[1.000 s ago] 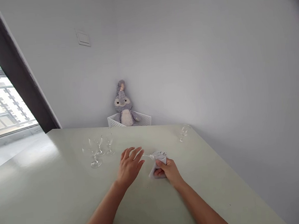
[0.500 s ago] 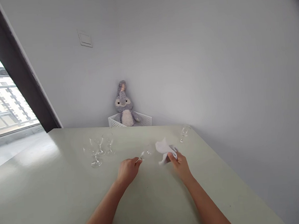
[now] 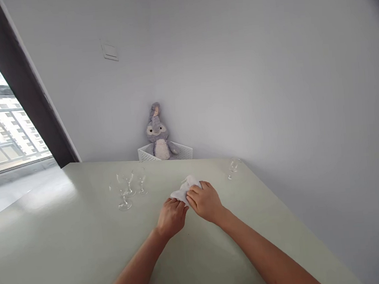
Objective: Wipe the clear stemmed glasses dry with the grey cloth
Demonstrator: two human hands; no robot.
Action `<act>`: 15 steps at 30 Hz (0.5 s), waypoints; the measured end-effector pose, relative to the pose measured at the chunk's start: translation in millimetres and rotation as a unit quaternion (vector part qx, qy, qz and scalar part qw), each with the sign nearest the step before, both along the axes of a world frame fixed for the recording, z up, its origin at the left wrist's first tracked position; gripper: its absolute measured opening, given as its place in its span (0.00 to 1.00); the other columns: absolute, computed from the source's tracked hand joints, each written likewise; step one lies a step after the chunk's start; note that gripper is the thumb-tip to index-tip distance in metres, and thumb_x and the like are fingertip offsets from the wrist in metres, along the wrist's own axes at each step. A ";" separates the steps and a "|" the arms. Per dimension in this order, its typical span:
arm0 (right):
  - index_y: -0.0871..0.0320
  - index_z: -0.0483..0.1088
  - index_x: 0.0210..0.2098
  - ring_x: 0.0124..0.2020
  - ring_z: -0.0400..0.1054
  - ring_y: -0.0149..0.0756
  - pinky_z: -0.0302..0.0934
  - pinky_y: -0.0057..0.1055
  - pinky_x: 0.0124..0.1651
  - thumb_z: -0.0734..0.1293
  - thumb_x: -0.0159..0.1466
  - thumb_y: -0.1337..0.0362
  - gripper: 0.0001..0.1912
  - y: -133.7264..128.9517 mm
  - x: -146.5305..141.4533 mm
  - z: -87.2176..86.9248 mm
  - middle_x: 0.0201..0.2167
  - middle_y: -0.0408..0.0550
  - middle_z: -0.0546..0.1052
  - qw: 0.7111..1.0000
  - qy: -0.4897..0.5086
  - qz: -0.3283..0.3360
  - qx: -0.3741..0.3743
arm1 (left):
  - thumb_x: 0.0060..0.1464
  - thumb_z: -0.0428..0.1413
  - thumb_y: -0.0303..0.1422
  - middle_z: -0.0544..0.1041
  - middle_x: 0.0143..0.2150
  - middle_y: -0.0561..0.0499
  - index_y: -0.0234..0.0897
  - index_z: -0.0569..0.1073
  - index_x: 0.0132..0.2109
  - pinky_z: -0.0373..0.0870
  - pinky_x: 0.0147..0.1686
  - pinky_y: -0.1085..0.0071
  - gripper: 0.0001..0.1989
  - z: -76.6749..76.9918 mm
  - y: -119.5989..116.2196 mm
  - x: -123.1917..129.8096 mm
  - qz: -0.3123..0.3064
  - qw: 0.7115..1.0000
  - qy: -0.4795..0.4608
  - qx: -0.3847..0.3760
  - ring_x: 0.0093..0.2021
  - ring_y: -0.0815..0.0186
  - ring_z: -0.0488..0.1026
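Note:
My right hand (image 3: 205,201) is closed on a white cloth (image 3: 182,192), pressing it over a stemmed glass. That glass is almost wholly hidden under the cloth; only a faint bit of rim (image 3: 184,180) seems to show at the far side. My left hand (image 3: 172,217) has its fingers curled at the near end of the glass, where the stem and foot are out of sight behind the fingers and cloth. Both hands nearly meet above the middle of the table.
On the pale green table (image 3: 86,246), three clear stemmed glasses (image 3: 125,204) stand upright at the left. Another stemmed glass (image 3: 234,165) is near the right edge. Behind the table, a grey plush toy (image 3: 158,135) sits in a white basket (image 3: 185,152) against the wall.
My right hand has moved left with the cloth, which now covers the glass in my left hand. The left hand has shifted slightly right and nearer, still holding the glass.

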State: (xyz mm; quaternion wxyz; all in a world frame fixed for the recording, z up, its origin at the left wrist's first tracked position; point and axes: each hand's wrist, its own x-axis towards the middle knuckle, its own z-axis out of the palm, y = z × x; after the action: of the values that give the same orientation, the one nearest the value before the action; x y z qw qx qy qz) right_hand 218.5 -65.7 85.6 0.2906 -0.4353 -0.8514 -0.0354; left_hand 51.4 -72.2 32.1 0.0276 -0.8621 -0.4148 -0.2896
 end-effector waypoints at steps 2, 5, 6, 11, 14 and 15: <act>0.58 0.71 0.24 0.33 0.63 0.37 0.55 0.33 0.39 0.57 0.59 0.60 0.15 13.7 1.6 5.7 0.27 0.48 0.74 0.987 0.117 -0.027 -0.107 | 0.56 0.41 0.32 0.73 0.28 0.44 0.36 0.70 0.39 0.62 0.32 0.68 0.13 -0.3 -1.6 0.3 0.019 1.000 -0.010 -0.007 0.32 0.61 0.69; 0.59 0.71 0.24 0.28 0.65 0.34 0.56 0.29 0.31 0.59 0.55 0.59 0.13 30.7 -0.2 2.7 0.23 0.44 0.73 0.863 0.412 -0.041 -0.289 | 0.57 0.40 0.34 0.72 0.25 0.46 0.37 0.65 0.49 0.61 0.28 0.70 0.17 -5.8 -3.7 2.6 0.071 0.996 -0.042 -0.042 0.29 0.63 0.69; 0.59 0.72 0.25 0.28 0.65 0.34 0.57 0.29 0.30 0.60 0.53 0.59 0.12 34.3 -2.5 -1.5 0.23 0.43 0.73 0.807 0.497 -0.045 -0.317 | 0.57 0.39 0.34 0.71 0.24 0.48 0.37 0.63 0.52 0.61 0.27 0.71 0.18 -8.0 -4.3 3.8 0.087 0.993 -0.055 -0.058 0.28 0.63 0.68; 0.56 0.67 0.25 0.27 0.67 0.32 0.60 0.28 0.30 0.61 0.51 0.60 0.07 32.4 -23.5 -30.0 0.22 0.41 0.72 0.594 0.739 -0.055 -0.312 | 0.56 0.40 0.32 0.71 0.27 0.50 0.37 0.56 0.58 0.62 0.28 0.71 0.22 -16.9 -4.5 11.4 0.117 0.975 -0.146 -0.120 0.27 0.66 0.67; 0.56 0.64 0.24 0.24 0.66 0.32 0.61 0.29 0.28 0.59 0.52 0.60 0.07 18.7 -40.1 -44.6 0.21 0.41 0.71 0.567 0.753 -0.050 -0.329 | 0.53 0.43 0.29 0.69 0.38 0.48 0.41 0.59 0.56 0.65 0.34 0.70 0.22 -23.2 -0.5 15.6 0.116 0.950 -0.251 -0.143 0.35 0.66 0.68; 0.56 0.64 0.25 0.24 0.66 0.32 0.61 0.29 0.28 0.59 0.52 0.59 0.08 13.4 -46.1 -49.1 0.22 0.42 0.71 0.561 0.752 -0.046 -0.343 | 0.52 0.43 0.28 0.67 0.43 0.47 0.42 0.60 0.55 0.65 0.37 0.69 0.22 -25.8 1.4 16.6 0.115 0.938 -0.289 -0.151 0.38 0.66 0.68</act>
State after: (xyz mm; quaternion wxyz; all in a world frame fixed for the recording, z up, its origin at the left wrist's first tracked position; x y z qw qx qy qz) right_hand 172.3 -52.3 36.5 0.6524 -0.4099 -0.2511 0.5859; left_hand 68.0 -70.8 6.3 -0.1908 -0.6816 -0.5399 -0.4556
